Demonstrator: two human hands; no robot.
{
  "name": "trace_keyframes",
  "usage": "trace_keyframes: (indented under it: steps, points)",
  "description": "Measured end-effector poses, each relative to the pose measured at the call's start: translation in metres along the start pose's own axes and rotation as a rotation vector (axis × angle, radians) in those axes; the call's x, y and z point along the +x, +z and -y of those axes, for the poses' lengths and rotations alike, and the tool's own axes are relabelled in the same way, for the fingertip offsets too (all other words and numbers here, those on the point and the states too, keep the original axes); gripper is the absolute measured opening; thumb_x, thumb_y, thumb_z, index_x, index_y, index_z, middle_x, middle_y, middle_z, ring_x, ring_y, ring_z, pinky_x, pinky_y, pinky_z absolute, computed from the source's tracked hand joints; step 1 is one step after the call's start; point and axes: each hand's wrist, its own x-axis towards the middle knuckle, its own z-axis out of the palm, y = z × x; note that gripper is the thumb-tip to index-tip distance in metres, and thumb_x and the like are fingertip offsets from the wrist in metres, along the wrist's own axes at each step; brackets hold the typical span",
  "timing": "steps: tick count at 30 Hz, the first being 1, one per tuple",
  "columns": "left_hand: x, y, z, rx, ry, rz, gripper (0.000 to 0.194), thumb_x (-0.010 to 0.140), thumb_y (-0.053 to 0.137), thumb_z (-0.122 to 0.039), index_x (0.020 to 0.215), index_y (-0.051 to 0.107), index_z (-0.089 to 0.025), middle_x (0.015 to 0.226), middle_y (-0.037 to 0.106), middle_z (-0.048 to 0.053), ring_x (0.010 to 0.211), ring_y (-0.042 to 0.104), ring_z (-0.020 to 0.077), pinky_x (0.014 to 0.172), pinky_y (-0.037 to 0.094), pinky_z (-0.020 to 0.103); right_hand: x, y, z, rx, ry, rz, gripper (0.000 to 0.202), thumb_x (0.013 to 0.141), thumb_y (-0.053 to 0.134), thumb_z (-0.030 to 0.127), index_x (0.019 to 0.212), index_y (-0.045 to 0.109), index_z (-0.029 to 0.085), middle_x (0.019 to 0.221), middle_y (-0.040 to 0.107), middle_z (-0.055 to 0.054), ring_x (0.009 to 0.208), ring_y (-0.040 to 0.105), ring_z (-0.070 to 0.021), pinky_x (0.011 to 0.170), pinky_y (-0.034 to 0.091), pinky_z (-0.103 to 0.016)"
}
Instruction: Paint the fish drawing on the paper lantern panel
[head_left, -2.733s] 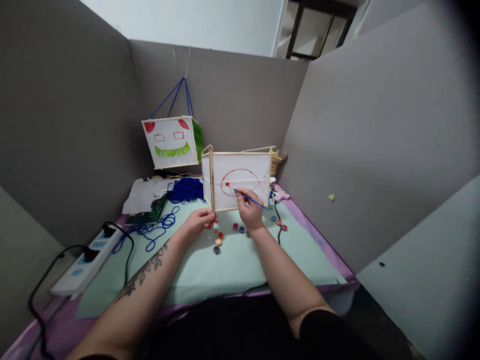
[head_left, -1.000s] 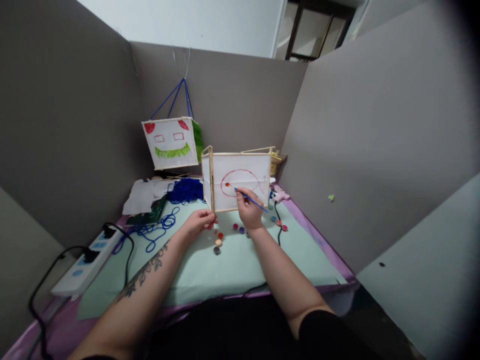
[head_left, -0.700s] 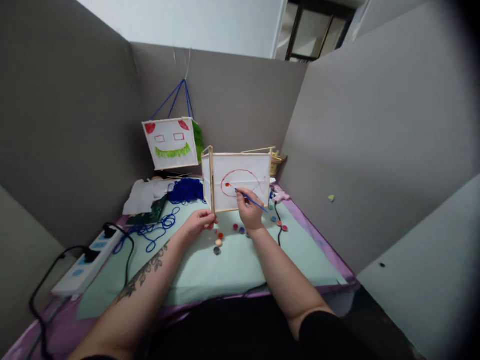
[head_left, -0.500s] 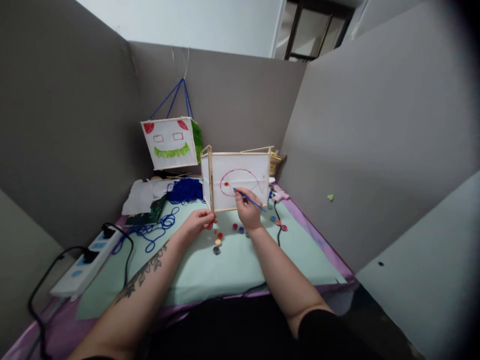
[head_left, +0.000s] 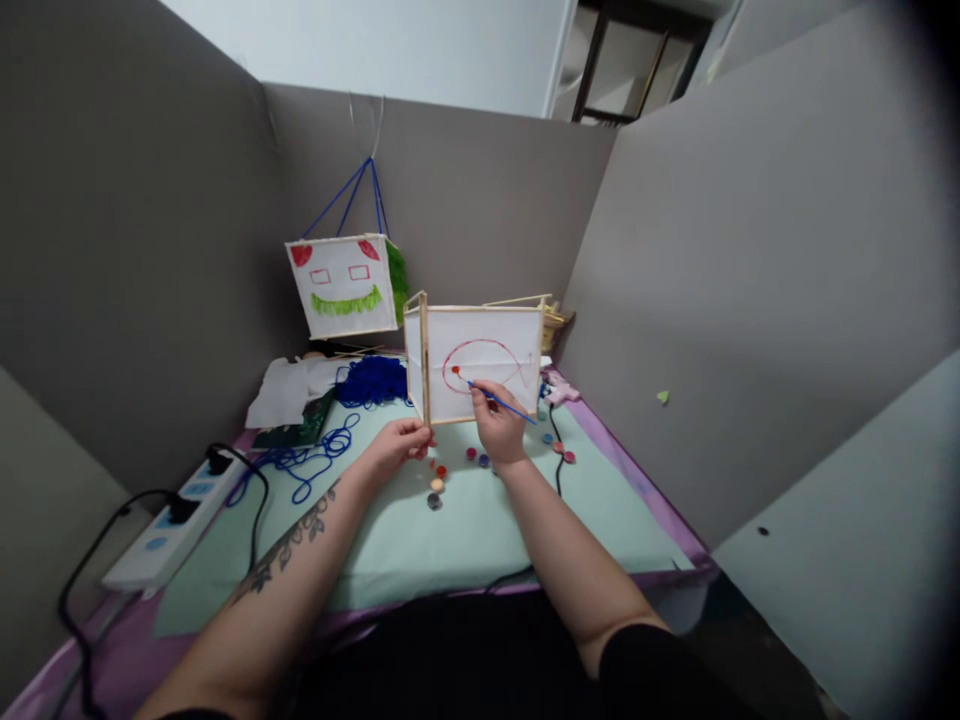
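Note:
A box-shaped paper lantern [head_left: 510, 325] with a wooden stick frame stands upright before me, its front panel bearing a red fish outline and a filled red-orange spot. At its lower left corner my left hand [head_left: 405, 443] is closed, fingers pinching the frame. My right hand [head_left: 499, 420] grips a thin blue paintbrush [head_left: 517, 409], whose tip is close to the red spot; I cannot tell whether it touches the paper. Below the lantern lie several small paint pots, among them an orange-red pot [head_left: 441, 471], a peach pot [head_left: 437, 486] and a dark grey pot [head_left: 433, 501].
A finished-looking lantern [head_left: 345, 290] with a painted face hangs by blue cords at the back left. Blue yarn [head_left: 373, 382], white paper [head_left: 281, 390] and a power strip [head_left: 169, 530] lie on the left. More pots [head_left: 559, 447] sit right, by a black cable. Grey partitions [head_left: 480, 200] surround the table.
The view has shifted very slightly. Both hands keep their holds, and the brush stays near the red spot with hardly any movement.

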Motion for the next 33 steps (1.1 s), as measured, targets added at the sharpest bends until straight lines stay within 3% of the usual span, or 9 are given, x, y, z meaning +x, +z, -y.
trace_keyframes:
  steps: [14, 23, 33]
  points:
    - [0.001, -0.001, 0.002, -0.025, -0.008, 0.01, 0.03, 0.067, 0.071, -0.039, 0.069, 0.06, -0.012, 0.055, 0.054, -0.001, 0.048, 0.044, 0.0078, 0.05, 0.033, 0.022, -0.001, -0.004, 0.0, 0.037, -0.02, -0.069, 0.013, 0.085, 0.055, 0.024, 0.091, 0.066, 0.019, 0.084, 0.069, -0.004, 0.073, 0.063, -0.0141, 0.064, 0.052, -0.026]
    - [0.0, 0.001, 0.0, -0.005, -0.014, 0.0, 0.029, 0.067, 0.07, -0.039, 0.068, 0.059, -0.012, 0.059, 0.057, 0.001, 0.048, 0.044, 0.0077, 0.049, 0.032, 0.021, 0.004, -0.007, 0.008, 0.025, -0.215, -0.031, 0.017, 0.086, 0.049, 0.014, 0.092, 0.063, 0.02, 0.085, 0.067, -0.005, 0.084, 0.063, -0.0164, 0.078, 0.052, -0.033]
    - [0.0, 0.0, 0.001, -0.001, -0.005, -0.002, 0.03, 0.068, 0.07, -0.04, 0.068, 0.06, -0.012, 0.058, 0.056, 0.0, 0.048, 0.043, 0.0079, 0.049, 0.033, 0.022, 0.004, -0.003, 0.004, 0.001, -0.202, 0.034, 0.019, 0.087, 0.046, 0.016, 0.096, 0.062, 0.022, 0.088, 0.066, -0.006, 0.087, 0.062, -0.018, 0.081, 0.052, -0.037]
